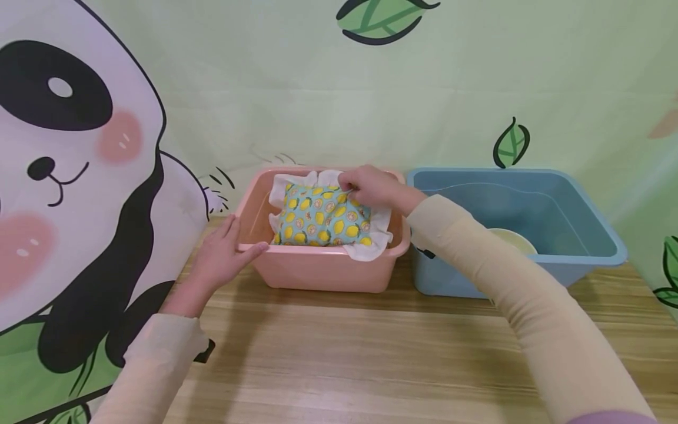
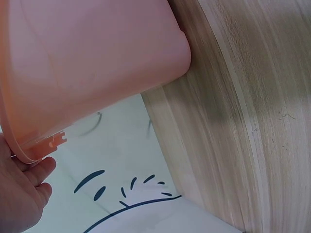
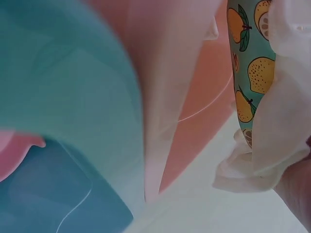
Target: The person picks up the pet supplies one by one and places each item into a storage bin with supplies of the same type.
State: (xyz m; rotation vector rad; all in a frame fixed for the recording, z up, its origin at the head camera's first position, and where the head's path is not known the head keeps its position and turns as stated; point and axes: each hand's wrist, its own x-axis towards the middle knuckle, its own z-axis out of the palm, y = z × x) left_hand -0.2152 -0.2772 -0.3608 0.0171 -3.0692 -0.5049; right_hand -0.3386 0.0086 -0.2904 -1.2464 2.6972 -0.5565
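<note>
A small teal pillow (image 1: pixel 320 221) with a lemon print and white ruffled edging lies in the pink bin (image 1: pixel 323 271). One ruffled corner hangs over the front rim. My right hand (image 1: pixel 375 187) pinches the pillow's far right edge, and the right wrist view shows the white ruffle (image 3: pixel 282 131) against that hand. At the bin's left end, my left hand (image 1: pixel 219 253) grips the rim, its thumb along the front. Seen from the left wrist, the fingertips (image 2: pixel 43 170) curl beneath the rim.
Close to the right of the pink bin stands a blue bin (image 1: pixel 450 280), holding a pale round-edged thing (image 1: pixel 511 238). In the right wrist view, something pink (image 3: pixel 14 150) shows inside it. Both bins stand on a wooden table (image 1: pixel 339 353) before a panda-print cloth (image 1: pixel 286 88).
</note>
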